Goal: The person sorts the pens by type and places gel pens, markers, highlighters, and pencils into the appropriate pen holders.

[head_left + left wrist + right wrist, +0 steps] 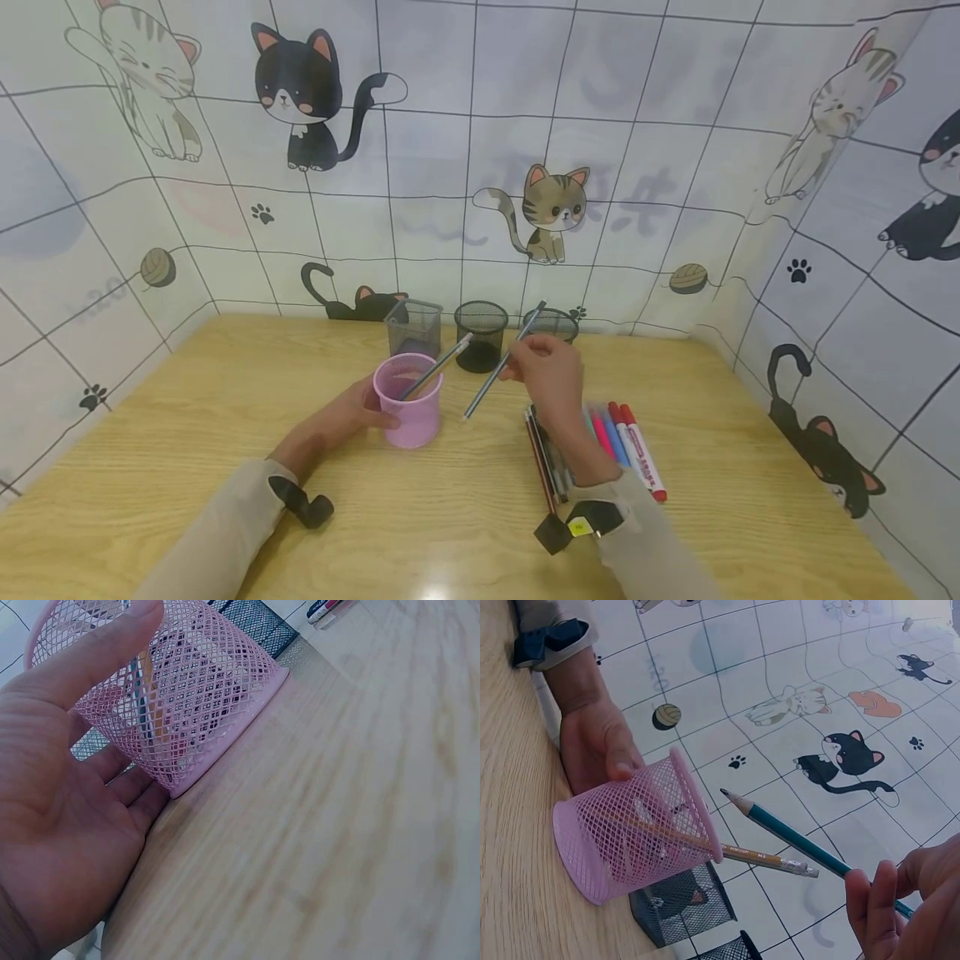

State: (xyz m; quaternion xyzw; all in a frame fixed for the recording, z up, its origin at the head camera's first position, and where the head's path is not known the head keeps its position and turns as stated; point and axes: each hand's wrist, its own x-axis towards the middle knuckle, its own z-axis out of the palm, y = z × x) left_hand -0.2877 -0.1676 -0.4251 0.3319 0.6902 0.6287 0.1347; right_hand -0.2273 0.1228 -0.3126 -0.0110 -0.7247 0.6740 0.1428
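My left hand (358,407) grips a pink mesh pen cup (416,427), which stands upright on the table. In the left wrist view the thumb lies along the near side of the cup and the other fingers reach round behind it. One pencil with a metal-and-eraser end (769,860) leans inside the cup, sticking out past the rim. Between thumb and fingers my right hand (551,379) pinches a teal pencil (795,838). Its sharpened tip points down towards the cup, right of the rim and apart from it.
Behind the cup stand a square dark mesh holder (415,333), a round black mesh holder (481,337) and another dark mesh holder (562,323). Several markers (637,450) and pencils (542,458) lie under my right forearm. A cat-print backdrop (435,167) encloses the wooden table (420,525).
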